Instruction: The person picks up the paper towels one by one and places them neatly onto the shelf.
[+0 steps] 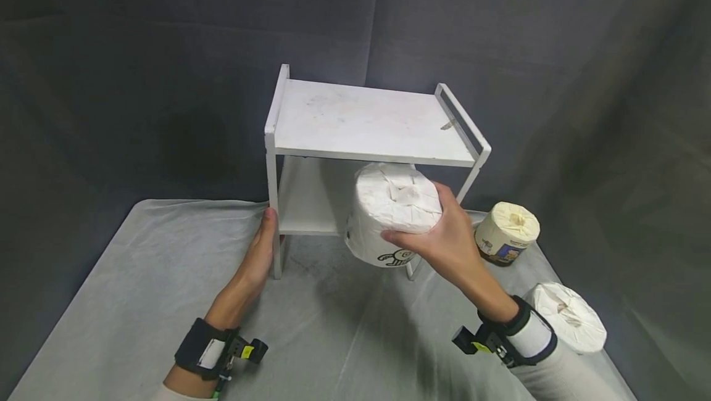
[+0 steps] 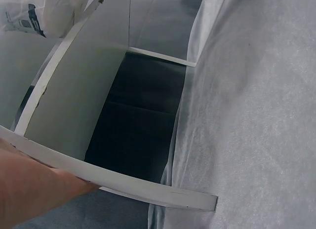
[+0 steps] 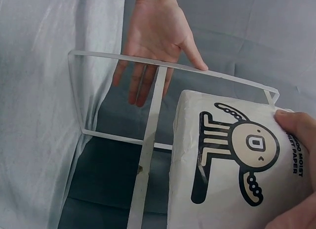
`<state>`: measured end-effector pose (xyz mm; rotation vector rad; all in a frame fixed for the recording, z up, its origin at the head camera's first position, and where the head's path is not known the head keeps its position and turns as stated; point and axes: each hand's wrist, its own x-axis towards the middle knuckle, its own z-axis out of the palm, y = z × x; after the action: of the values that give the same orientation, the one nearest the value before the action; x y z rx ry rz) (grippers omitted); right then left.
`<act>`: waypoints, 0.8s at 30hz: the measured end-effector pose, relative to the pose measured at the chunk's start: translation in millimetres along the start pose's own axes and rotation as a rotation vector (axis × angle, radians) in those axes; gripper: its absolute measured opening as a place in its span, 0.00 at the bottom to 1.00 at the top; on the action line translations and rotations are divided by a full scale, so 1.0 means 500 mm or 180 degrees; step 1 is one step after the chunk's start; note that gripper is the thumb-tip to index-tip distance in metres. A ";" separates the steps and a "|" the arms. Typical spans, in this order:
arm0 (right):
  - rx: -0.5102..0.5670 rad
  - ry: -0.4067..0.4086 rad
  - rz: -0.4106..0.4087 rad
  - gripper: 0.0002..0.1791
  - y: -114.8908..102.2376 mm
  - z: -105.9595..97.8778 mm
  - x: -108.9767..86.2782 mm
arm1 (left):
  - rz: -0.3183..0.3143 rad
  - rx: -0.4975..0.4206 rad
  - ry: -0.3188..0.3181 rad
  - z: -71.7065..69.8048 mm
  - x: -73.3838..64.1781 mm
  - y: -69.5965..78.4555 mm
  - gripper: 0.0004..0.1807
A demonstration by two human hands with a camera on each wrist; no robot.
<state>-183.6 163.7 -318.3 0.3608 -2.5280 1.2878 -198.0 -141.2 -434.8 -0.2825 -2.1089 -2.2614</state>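
Observation:
My right hand [image 1: 452, 237] grips a wrapped toilet paper roll [image 1: 397, 200], thumb along its near side. The roll is tilted in front of the opening under the top board of a white two-tier shelf [image 1: 372, 120]. In the right wrist view, the roll's white wrapper [image 3: 237, 160] shows a cartoon dog print. My left hand [image 1: 258, 256] rests against the outside of the shelf's left frame [image 1: 272, 185]. Its fingers are straight in the right wrist view, palm toward the bars.
To the right of the shelf stands a cream-wrapped roll [image 1: 508, 234] with a printed side. Nearer, beside my right wrist, is another white roll [image 1: 568, 316]. A grey cloth [image 1: 150, 302] covers the table, and dark fabric [image 1: 183, 80] hangs behind.

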 end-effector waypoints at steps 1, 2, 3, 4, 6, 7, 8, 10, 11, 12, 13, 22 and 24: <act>0.0014 -0.0012 0.0015 0.55 0.000 0.002 0.001 | -0.0003 0.0002 -0.0004 0.000 0.000 -0.001 0.44; 0.0009 -0.0017 0.0026 0.55 -0.001 0.003 0.003 | -0.0002 -0.0002 -0.0002 0.001 0.000 -0.001 0.44; -0.0001 -0.0026 0.0034 0.55 -0.001 0.005 0.005 | -0.0013 0.0005 -0.0001 0.001 -0.001 0.000 0.44; -0.0012 -0.0034 0.0041 0.55 -0.002 0.006 0.006 | -0.0014 0.0017 -0.0004 0.002 -0.001 0.000 0.44; -0.0030 -0.0029 0.0057 0.55 -0.003 0.011 0.011 | -0.0016 0.0022 0.0007 0.002 -0.001 0.001 0.44; -0.0022 -0.0025 0.0049 0.55 -0.003 0.013 0.013 | -0.0021 0.0023 0.0015 0.002 -0.001 0.001 0.44; -0.0018 -0.0020 0.0039 0.55 -0.003 0.015 0.015 | -0.0028 0.0032 0.0018 0.003 -0.001 0.002 0.44; 0.0021 -0.0028 0.0016 0.54 -0.002 0.020 0.020 | -0.0031 0.0037 0.0023 0.003 0.000 0.003 0.44; 0.0048 -0.0032 0.0006 0.54 -0.001 0.023 0.021 | -0.0033 0.0036 0.0029 0.003 0.000 0.003 0.44; 0.0067 -0.0035 -0.0001 0.54 0.000 0.025 0.023 | -0.0035 0.0045 0.0028 0.003 0.000 0.003 0.44; 0.0089 -0.0048 -0.0003 0.54 0.000 0.028 0.024 | -0.0028 0.0044 0.0030 0.003 0.000 0.003 0.44; 0.0125 -0.0088 0.0156 0.55 0.003 0.050 0.037 | 0.0021 -0.0036 0.0015 0.003 0.004 0.000 0.42; 0.0107 -0.0089 0.0186 0.56 0.003 0.054 0.040 | 0.0026 -0.0052 0.0011 0.003 0.005 0.000 0.43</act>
<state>-206.4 140.7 -327.7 0.3164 -2.5605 1.3572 -200.1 -139.4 -434.1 -0.2871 -2.0848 -2.2741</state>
